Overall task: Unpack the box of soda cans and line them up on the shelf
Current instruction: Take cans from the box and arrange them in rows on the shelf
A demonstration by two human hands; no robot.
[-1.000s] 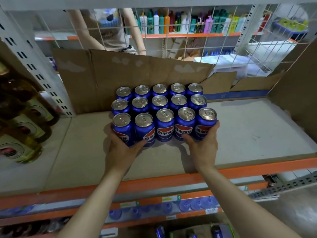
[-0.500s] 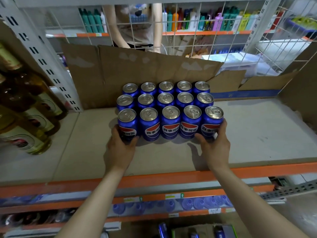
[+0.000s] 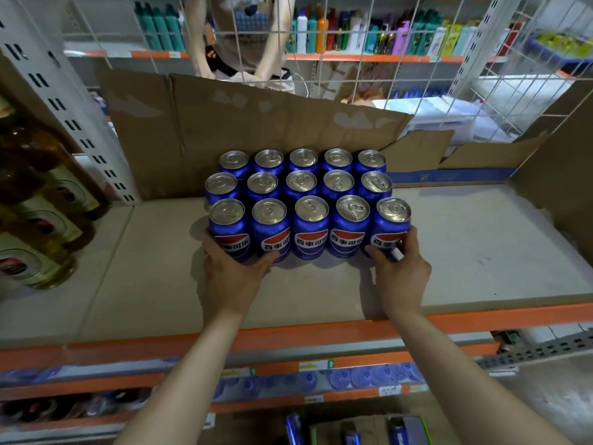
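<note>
On the shelf [image 3: 465, 252] the blue soda cans [image 3: 308, 200] (three rows) stand between both hands: left hand [image 3: 232, 271] fingers spread around the front-left can, right hand [image 3: 399, 268] fingers curled on the front-right can.

Fifteen blue soda cans [image 3: 310, 231] with silver tops, each with a red, white and blue round logo, stand on a beige shelf [image 3: 481, 245] edged in orange, against brown cardboard [image 3: 256, 123], beside amber bottles [image 3: 35, 200] with cream labels
</note>
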